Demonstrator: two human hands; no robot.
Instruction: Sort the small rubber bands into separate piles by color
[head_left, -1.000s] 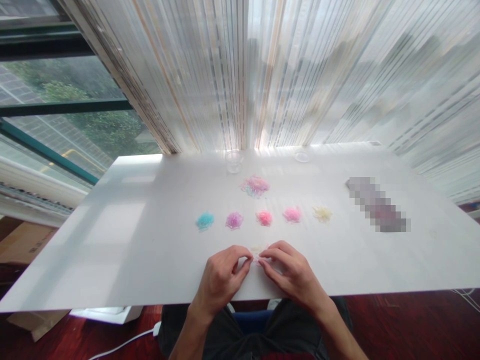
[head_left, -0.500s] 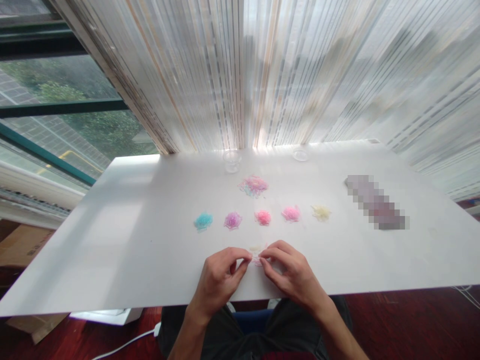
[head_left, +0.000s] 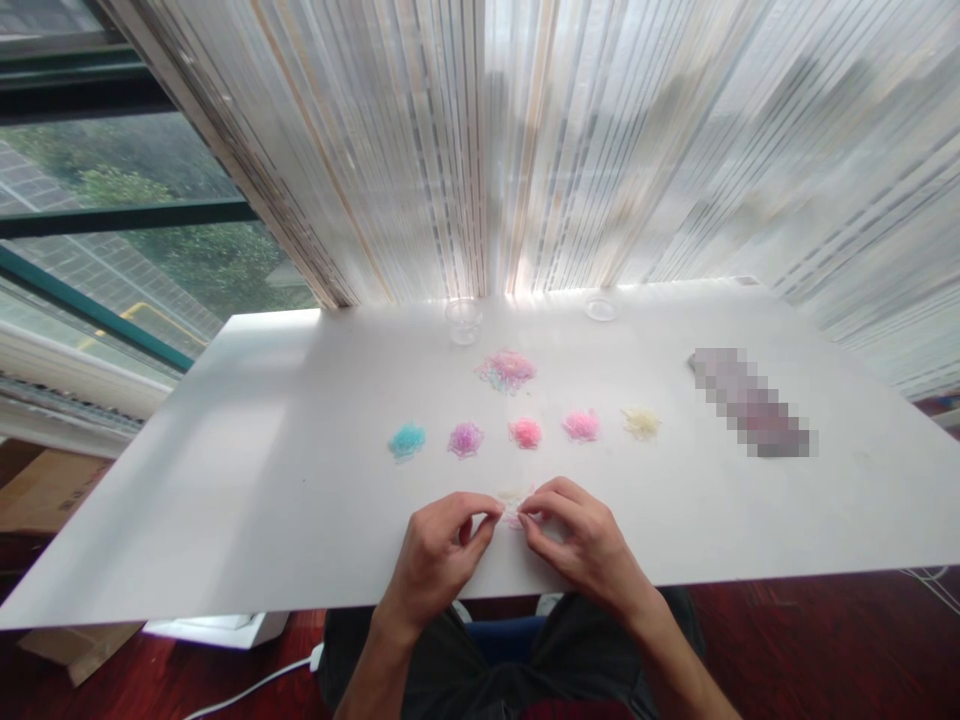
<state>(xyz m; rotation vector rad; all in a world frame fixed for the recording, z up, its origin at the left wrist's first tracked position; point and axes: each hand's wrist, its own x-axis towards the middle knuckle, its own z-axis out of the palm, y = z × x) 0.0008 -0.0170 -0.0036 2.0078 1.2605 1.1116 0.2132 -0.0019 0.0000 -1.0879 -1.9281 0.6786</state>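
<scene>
My left hand is pinched, thumb against index finger, at the left side of a small mixed pile of pale yellow and pink bits. From the right, my right hand pinches close to the same pile, a narrow gap from the left fingertips. Whatever either pinch holds is too small to make out. Beyond the hands lies a row of little heaps of what look like tiny rubber bands: teal, purple, coral, pink and pale yellow. A larger mixed heap sits behind them.
At the back of the white table stand a clear cup and a clear round lid. A blurred-out long object lies on the right. Striped curtains hang along the far edge.
Both hands hold nearly the same pinched pose over the small pile, with only slight finger shifts. The heaps have not visibly changed.
</scene>
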